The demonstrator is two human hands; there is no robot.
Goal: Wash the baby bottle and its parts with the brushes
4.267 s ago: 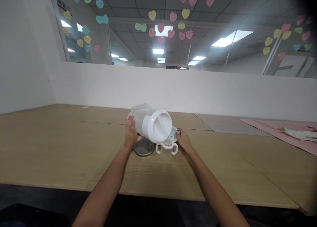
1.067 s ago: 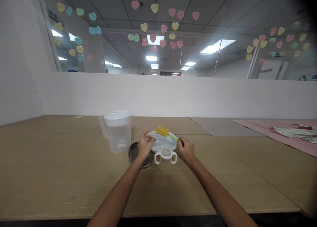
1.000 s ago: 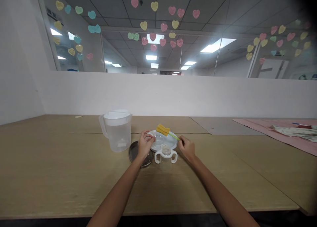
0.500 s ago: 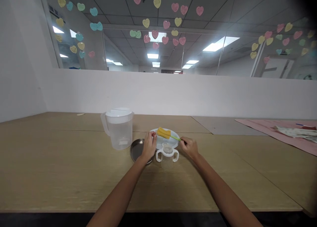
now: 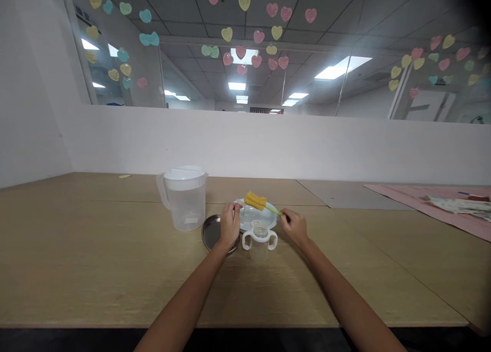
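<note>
A yellow sponge brush (image 5: 255,201) with a green handle tilts over a white plate (image 5: 270,220). My right hand (image 5: 294,225) is closed round the handle's end. To the plate's left, my left hand (image 5: 230,223) has its fingers together, above the edge of a dark round metal tray (image 5: 211,233); whatever it holds is too unclear to name. A clear cup with a white two-handled ring (image 5: 260,242) stands upright between my hands, nearer to me. Something transparent, hard to make out, shows over the plate beside my left fingers.
A lidded translucent pitcher (image 5: 186,201) stands left of the metal tray. At the far right, a pink cloth (image 5: 406,193) bears folded fabric and a blue pen. A gray mat (image 5: 345,196) lies at the back, below the white wall.
The sponge head has risen slightly and moved a little to the right, away from my left fingers. My right hand has lifted slightly, still gripping the handle.
</note>
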